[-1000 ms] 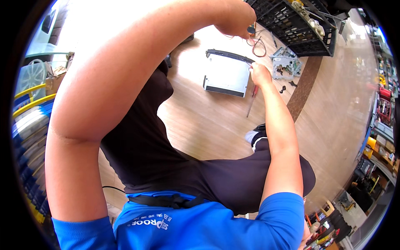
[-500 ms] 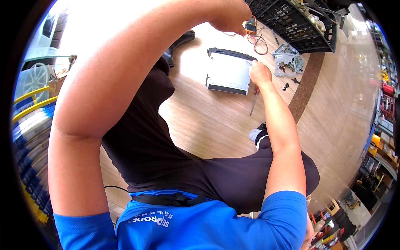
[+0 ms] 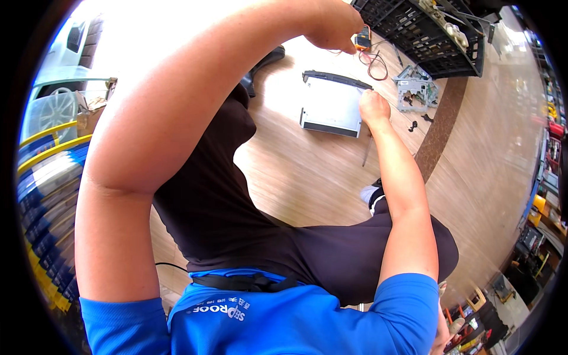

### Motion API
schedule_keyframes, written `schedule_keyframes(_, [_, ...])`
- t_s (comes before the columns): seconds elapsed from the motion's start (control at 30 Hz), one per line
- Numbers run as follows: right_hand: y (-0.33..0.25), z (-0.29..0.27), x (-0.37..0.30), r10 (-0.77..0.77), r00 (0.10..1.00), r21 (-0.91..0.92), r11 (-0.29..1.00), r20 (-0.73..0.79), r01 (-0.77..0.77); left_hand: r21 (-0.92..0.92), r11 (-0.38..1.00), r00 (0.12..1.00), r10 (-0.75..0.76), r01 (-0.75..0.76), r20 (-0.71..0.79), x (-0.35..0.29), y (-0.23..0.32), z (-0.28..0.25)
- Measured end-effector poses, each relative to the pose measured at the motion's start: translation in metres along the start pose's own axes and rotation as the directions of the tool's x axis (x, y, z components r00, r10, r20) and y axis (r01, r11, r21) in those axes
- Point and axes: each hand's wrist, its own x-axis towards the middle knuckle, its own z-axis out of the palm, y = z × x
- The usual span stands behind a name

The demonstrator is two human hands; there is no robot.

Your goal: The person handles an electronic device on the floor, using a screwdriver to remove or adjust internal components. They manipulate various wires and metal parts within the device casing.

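Note:
At the upper centre my left hand (image 3: 337, 28) is closed at an orange and black multimeter (image 3: 362, 38), its fingertips on two sides of the meter's near edge. My right hand (image 3: 375, 107) makes a fist at the right side of a flat, box-shaped silver device with dark long edges (image 3: 332, 105). Whatever the fist holds is hidden inside it. A thin dark rod, perhaps a screwdriver shaft (image 3: 366, 155), shows beside my right wrist; its upper end is out of sight. The meter's dark cable (image 3: 378, 70) curls on the floor.
A black plastic crate (image 3: 408, 35) stands at the top right. Metal bracket pieces (image 3: 413, 94) and small black parts (image 3: 412, 126) lie right of the device. Blue and yellow stacked items (image 3: 50, 195) line the left side. Shelves with tools (image 3: 541, 213) run along the right.
The whole view has shifted slightly, with the scene now a little further right. Both hands keep their places at the multimeter and the device.

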Motion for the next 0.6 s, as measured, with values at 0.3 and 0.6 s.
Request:
schedule_keyframes(0.3, [0.006, 0.004, 0.003, 0.042, 0.998, 0.026, 0.999, 0.038, -0.043, 0.015, 1.000, 1.000, -0.014, 0.014, 0.012, 0.006, 0.001, 0.004])
schedule_keyframes(0.6, [0.009, 0.006, -0.001, 0.098, 0.994, 0.122, 0.987, 0.051, -0.104, 0.018, 0.999, 0.999, -0.030, 0.029, 0.024, 0.001, 0.008, -0.001])
